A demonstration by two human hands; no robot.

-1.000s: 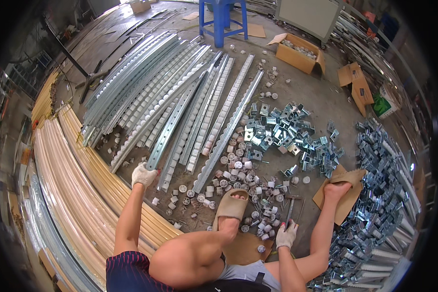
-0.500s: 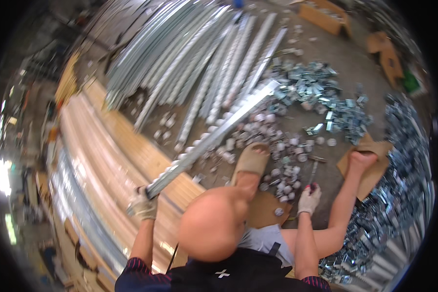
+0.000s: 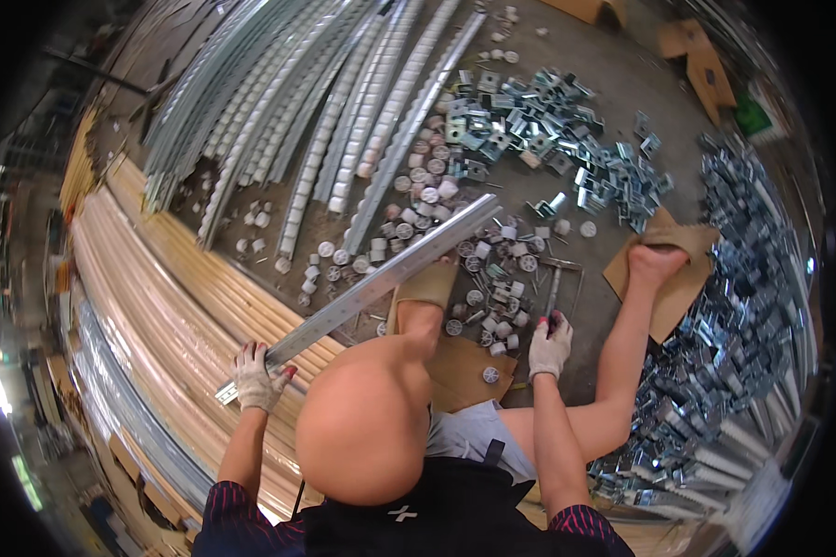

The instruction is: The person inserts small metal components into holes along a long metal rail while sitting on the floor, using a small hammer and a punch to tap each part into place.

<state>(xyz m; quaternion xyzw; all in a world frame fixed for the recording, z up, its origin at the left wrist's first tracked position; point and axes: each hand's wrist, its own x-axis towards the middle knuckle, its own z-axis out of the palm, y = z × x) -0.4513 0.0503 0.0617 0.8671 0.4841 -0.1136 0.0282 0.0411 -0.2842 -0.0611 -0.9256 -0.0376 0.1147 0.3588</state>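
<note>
Galvanised rail [image 3: 372, 283] sits clamped in the left hand [image 3: 258, 379] fingers at 8 o'clock; I'd steady it while the right hand [image 3: 550, 345] grips the hammer [image 3: 554, 288] at 3.

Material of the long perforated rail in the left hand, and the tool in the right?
Long perforated silver rail: looks like galvanised or zinc-plated steel, with a bright grey sheen. Hammer: dull grey metal head and shaft, probably steel. Both hands wear white knit gloves.
</note>
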